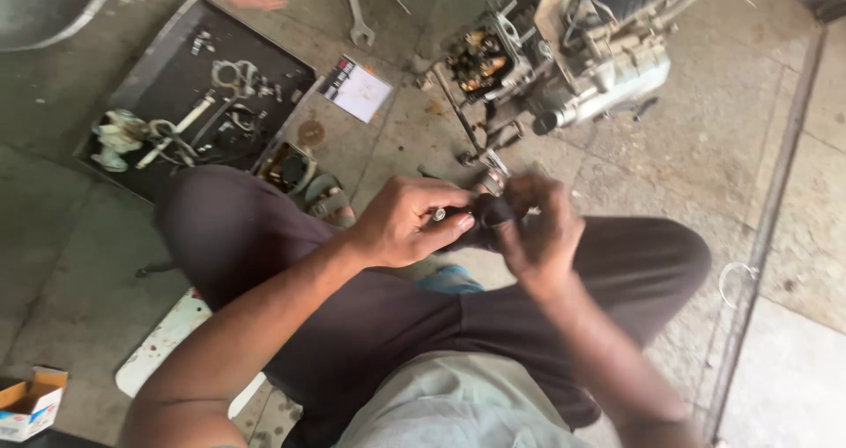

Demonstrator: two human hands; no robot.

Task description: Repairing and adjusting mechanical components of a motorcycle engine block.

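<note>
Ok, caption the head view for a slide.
Both hands, left hand and right hand, hold a small black part beside an engine.

We look steeply down from our head-worn camera, close over our own lap and hands, toward the concrete floor (775,104) just ahead; no second view.

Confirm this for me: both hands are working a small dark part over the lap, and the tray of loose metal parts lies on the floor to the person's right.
Not quite. In the head view the left hand and right hand do hold the small dark part over the lap, but the tray of loose metal parts lies to the person's left.
</note>
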